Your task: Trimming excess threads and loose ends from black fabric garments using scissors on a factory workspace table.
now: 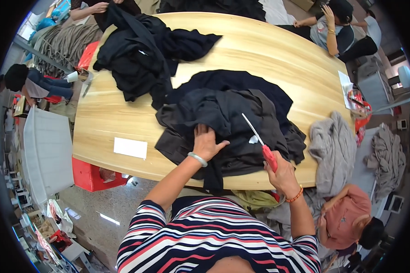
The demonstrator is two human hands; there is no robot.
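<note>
At centre frame, one pile of dark garments (228,123) lay on the rounded wooden table (269,54), spread from the middle toward the near edge. The left hand (206,142) lay flat on the pile's near side, fingers spread apart and pressing the cloth down, gripping nothing; one pale bangle (197,159) circled its wrist. The right hand (281,173), at lower right of centre, was clamped around the red handle of one pair of scissors (259,141), whose pale blades pointed up and left over the dark cloth. One small white tag (253,139) showed on the garment just beside the blades; whether the blades touched it could not be told. One orange bead bracelet (296,195) sat on the right wrist.

A second heap of black clothing (141,50) occupied the upper left of the table, well apart from the first pile, with another person's hand at its top edge. One white slip of paper (130,148) lay on bare wood to the left of the working pile. One grey garment (332,150) hung over the table's right edge, and a second grey one (387,159) lay further right, off the table.

Four other people were counted around the table: one at upper left, one at far left, one at upper right, one at lower right in a pink top (346,216). One red crate (93,175) stood below the near left edge.
</note>
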